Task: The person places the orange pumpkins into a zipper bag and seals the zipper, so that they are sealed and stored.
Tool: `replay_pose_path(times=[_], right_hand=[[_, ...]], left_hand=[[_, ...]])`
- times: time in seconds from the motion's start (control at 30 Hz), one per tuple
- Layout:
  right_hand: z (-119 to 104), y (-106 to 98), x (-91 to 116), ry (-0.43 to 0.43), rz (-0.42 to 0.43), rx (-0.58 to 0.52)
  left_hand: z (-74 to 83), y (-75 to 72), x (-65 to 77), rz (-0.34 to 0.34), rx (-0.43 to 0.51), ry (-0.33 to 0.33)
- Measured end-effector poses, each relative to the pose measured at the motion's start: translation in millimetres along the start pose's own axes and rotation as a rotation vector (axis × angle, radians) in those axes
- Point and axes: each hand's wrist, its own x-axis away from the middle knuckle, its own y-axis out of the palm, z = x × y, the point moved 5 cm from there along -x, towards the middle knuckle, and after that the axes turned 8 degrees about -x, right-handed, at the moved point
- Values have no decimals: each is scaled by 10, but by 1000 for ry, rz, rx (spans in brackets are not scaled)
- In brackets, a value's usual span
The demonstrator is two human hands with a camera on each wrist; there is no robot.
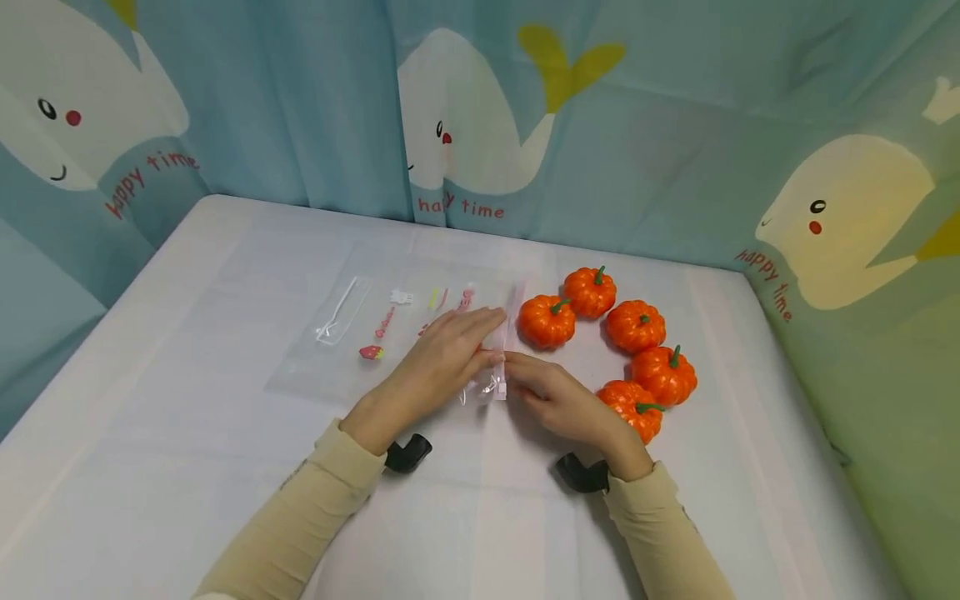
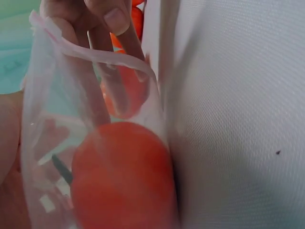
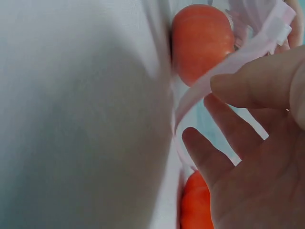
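In the head view, the clear bag (image 1: 307, 362) lies at the centre of the frame on the white table (image 1: 187, 483), its pink-edged mouth toward the right. The left hand (image 1: 435, 358) lies over the bag at that mouth, fingers straight and side by side, thumb held apart from them. The right hand (image 1: 558, 400) reaches in from the lower right, its fingertips at the mouth beside the left thumb. Five orange pumpkins (image 1: 636, 325) sit in an arc to the right. The step in hand looks like handling the mouth; light, flat pressure from the left hand would probably keep the film from sliding.

In the left wrist view, another pumpkin (image 2: 126, 176) at the bottom centre shows through the film and appears to be inside the bag. The mouth gapes above it, and the right fingers show through the film at the upper centre. Easing the lip along its width, rather than tugging one spot, should avoid creases.

In the right wrist view, the right thumb lies against the pink strip (image 3: 233, 61) right of centre, while the fingers stretch out, apart from one another. Thin film folds easily, so this strip likely wants gentle handling, clear of the pumpkin just behind it
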Motion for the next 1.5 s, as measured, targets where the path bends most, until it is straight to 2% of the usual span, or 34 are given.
replay_pose_path(times=[0.17,0.33,0.5,0.7,0.83,0.97,1.1,1.33,1.5], right_hand=[[-7,0,-35,-7,-8,-22],[9,-153,20,41,63,12],[36,-322,103,61,217,69],[41,-541,120,93,470,158],[115,-602,117,165,558,170],[184,-599,118,223,581,206],[203,-605,72,261,581,236],[274,-509,-45,378,419,267],[270,-500,-66,373,433,298]], left_hand=[[-7,-13,-11,37,-2,-7],[-10,-11,-22,32,1,-14],[-27,50,17,0,14,-28],[-25,89,30,7,0,-22],[-17,126,32,-20,18,-36],[-1,140,34,-47,19,-46],[20,94,13,-20,-28,-20],[12,62,19,-10,-44,-15],[4,61,6,-8,-50,-22]])
